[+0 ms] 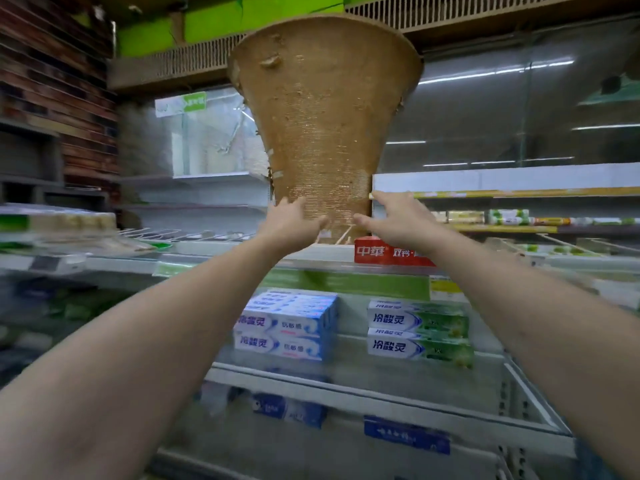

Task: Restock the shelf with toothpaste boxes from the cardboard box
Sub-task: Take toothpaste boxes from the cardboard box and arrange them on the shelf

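**Step in hand:** steadying the cardboard box [325, 116] at the shelf [311, 252] so that it can be unloaded.

- Apply equal pressure from both sides to stop the box twisting or slipping.
- Support the underside with the thumbs.
- Keep the load away from the red toothpaste box [391, 253] lying just below the right-hand fingers.
- Confirm full support on the shelf before letting go; cannot tell from this view whether the box already rests there.

**Fingers:**

- Left hand [294, 220] and right hand [391, 216]: spread wide, with fingers [375, 196] nearly straight.
- Pressed flat against opposite sides of the box's near end, thumbs turned inward beneath it.
- Not curled round anything, as far as the blur allows a reading.

**Task items:**

- Between the fingers, and reaching up and away from them: the cardboard box, contents hidden.
- Well below the left-hand fingers: blue toothpaste boxes [287, 327].
- Well below the right-hand fingers: green toothpaste boxes [419, 330].
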Action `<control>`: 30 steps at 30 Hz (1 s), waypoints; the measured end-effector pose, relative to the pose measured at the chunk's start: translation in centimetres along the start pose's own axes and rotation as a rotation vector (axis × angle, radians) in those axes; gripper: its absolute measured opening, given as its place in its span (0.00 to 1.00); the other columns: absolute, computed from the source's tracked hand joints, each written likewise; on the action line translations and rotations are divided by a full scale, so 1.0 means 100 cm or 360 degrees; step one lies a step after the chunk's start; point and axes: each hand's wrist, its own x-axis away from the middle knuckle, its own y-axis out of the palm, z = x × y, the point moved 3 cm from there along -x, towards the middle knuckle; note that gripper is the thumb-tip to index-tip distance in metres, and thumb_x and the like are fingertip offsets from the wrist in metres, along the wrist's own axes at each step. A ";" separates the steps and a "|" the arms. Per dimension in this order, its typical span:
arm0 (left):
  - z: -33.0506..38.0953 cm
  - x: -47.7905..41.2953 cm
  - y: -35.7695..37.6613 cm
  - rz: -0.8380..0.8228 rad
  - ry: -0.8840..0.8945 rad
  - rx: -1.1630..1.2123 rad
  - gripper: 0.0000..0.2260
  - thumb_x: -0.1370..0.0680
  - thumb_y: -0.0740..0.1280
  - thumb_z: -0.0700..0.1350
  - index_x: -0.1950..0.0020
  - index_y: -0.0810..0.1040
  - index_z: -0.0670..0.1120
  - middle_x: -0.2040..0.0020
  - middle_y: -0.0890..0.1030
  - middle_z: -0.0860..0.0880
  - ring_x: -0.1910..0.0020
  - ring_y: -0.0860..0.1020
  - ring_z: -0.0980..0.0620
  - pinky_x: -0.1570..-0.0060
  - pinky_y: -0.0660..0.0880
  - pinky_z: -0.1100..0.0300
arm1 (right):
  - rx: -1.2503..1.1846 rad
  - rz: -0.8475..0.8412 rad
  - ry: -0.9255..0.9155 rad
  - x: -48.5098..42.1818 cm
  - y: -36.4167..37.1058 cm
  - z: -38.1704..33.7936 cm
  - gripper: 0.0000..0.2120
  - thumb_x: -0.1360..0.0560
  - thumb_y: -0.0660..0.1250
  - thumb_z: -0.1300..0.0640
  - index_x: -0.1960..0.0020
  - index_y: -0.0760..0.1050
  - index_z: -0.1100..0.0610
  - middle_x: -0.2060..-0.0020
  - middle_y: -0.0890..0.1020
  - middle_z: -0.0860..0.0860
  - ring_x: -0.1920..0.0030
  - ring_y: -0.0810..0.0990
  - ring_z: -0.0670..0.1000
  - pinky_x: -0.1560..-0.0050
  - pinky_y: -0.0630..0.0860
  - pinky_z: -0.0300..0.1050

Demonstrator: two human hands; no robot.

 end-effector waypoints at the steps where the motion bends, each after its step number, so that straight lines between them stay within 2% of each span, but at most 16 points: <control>1: -0.011 0.006 -0.008 0.0005 -0.0012 -0.0089 0.36 0.25 0.58 0.69 0.22 0.65 0.50 0.25 0.68 0.38 0.25 0.63 0.35 0.27 0.64 0.42 | 0.0016 -0.0016 -0.0047 -0.003 0.008 -0.011 0.38 0.28 0.58 0.27 0.25 0.65 0.49 0.29 0.72 0.54 0.26 0.63 0.61 0.29 0.65 0.62; 3: -0.038 0.017 -0.025 0.0047 -0.0056 -0.0221 0.32 0.21 0.59 0.65 0.21 0.63 0.50 0.24 0.66 0.38 0.24 0.59 0.36 0.26 0.61 0.43 | -0.0007 -0.0073 -0.0126 -0.009 0.026 -0.037 0.38 0.26 0.57 0.28 0.23 0.61 0.48 0.25 0.68 0.54 0.23 0.57 0.61 0.26 0.60 0.63; 5: -0.070 0.029 -0.046 0.0109 -0.0143 -0.0343 0.33 0.21 0.59 0.65 0.20 0.61 0.51 0.21 0.62 0.40 0.21 0.54 0.37 0.25 0.59 0.41 | -0.0054 -0.0112 -0.0221 -0.012 0.042 -0.068 0.39 0.25 0.58 0.30 0.21 0.57 0.48 0.22 0.63 0.52 0.21 0.52 0.62 0.24 0.55 0.63; 9: -0.130 0.061 -0.090 0.0135 -0.0355 -0.0580 0.35 0.20 0.57 0.67 0.18 0.53 0.54 0.17 0.51 0.44 0.19 0.45 0.39 0.23 0.53 0.38 | -0.0147 -0.0184 -0.0438 -0.016 0.081 -0.142 0.39 0.25 0.60 0.31 0.20 0.56 0.48 0.22 0.61 0.51 0.21 0.52 0.60 0.24 0.54 0.61; 13: -0.191 0.095 -0.137 0.0165 -0.0541 -0.0797 0.35 0.21 0.56 0.69 0.18 0.54 0.55 0.17 0.52 0.45 0.19 0.48 0.39 0.25 0.55 0.36 | -0.0234 -0.0272 -0.0665 -0.012 0.120 -0.228 0.40 0.25 0.60 0.31 0.20 0.55 0.49 0.21 0.58 0.53 0.20 0.50 0.59 0.23 0.53 0.60; 17: -0.253 0.132 -0.178 0.0182 -0.0710 -0.0944 0.34 0.21 0.57 0.68 0.19 0.56 0.55 0.17 0.53 0.46 0.19 0.48 0.39 0.26 0.58 0.37 | -0.0314 -0.0355 -0.0871 0.002 0.156 -0.319 0.40 0.25 0.59 0.30 0.20 0.56 0.48 0.22 0.61 0.52 0.21 0.53 0.61 0.24 0.55 0.61; 23: -0.357 0.196 -0.212 0.0070 -0.0947 -0.1022 0.38 0.23 0.61 0.68 0.18 0.51 0.57 0.17 0.49 0.46 0.19 0.45 0.39 0.24 0.53 0.35 | -0.0490 -0.0568 -0.1081 0.039 0.237 -0.445 0.40 0.26 0.63 0.33 0.20 0.55 0.48 0.22 0.60 0.53 0.22 0.54 0.59 0.24 0.58 0.60; 26: -0.412 0.228 -0.226 0.0011 -0.1091 -0.1068 0.38 0.22 0.60 0.68 0.18 0.49 0.58 0.17 0.47 0.45 0.19 0.43 0.38 0.25 0.53 0.34 | -0.0483 -0.0774 -0.1117 0.063 0.282 -0.496 0.41 0.24 0.64 0.35 0.19 0.50 0.48 0.20 0.54 0.52 0.20 0.48 0.58 0.22 0.53 0.60; 30: -0.482 0.269 -0.224 -0.0073 -0.1267 -0.1009 0.37 0.21 0.62 0.65 0.18 0.50 0.55 0.17 0.45 0.44 0.19 0.41 0.39 0.24 0.49 0.33 | -0.0515 -0.0892 -0.1165 0.094 0.340 -0.555 0.41 0.24 0.65 0.35 0.19 0.50 0.48 0.20 0.54 0.52 0.20 0.48 0.59 0.22 0.53 0.60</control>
